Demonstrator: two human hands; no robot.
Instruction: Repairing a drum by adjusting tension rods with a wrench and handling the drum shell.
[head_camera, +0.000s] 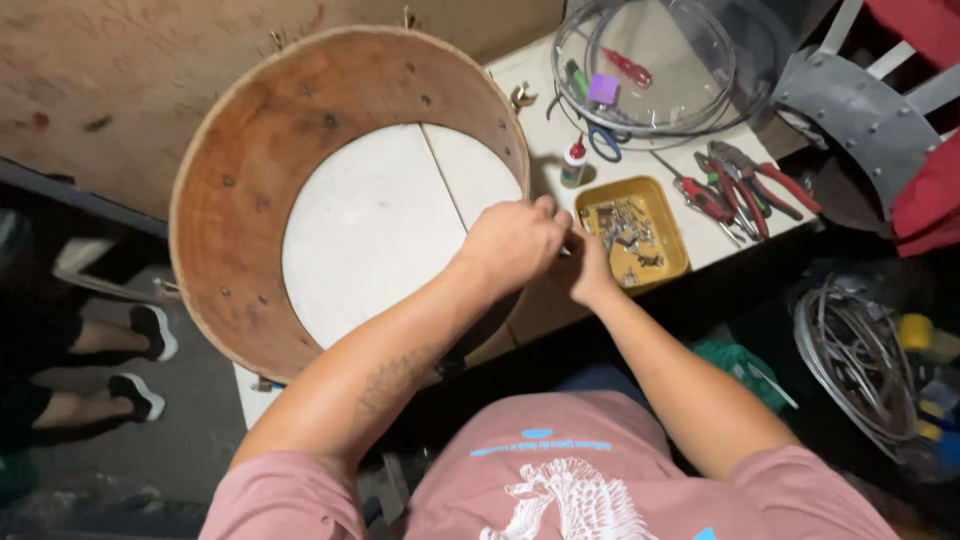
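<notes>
Your left hand (512, 243) sits curled at the near right rim of the big wooden drum shell (250, 170), fingers bent inward and pinched toward your other hand; whatever is between the fingertips is too small to make out, so you cannot tell whether it grips anything. Your right hand (588, 268) meets it just beside, thumb and fingers drawn narrow together, partly hidden behind the left, and what it pinches cannot be told either. Both hands hover over the shell's edge where it comes closest to the yellow tray (668, 232).

That tray lies on the white counter (535, 85) just right of your hands and holds a scatter of small dark metal bits. Beyond it lie red-handled pliers (745, 185), several together, crossing one another. A small glue bottle (573, 162) with a red tip stands upright between the shell and the tray. Farther back, a clear drum head with its metal hoop (650, 70) rests on the counter, with blue-handled scissors (603, 142), a purple block and a red-handled tool showing under it.

The shell stands on its side edge, open toward you, showing the white surface through it. At the far left, another person's feet in dark shoes (150, 330) rest on the floor.
</notes>
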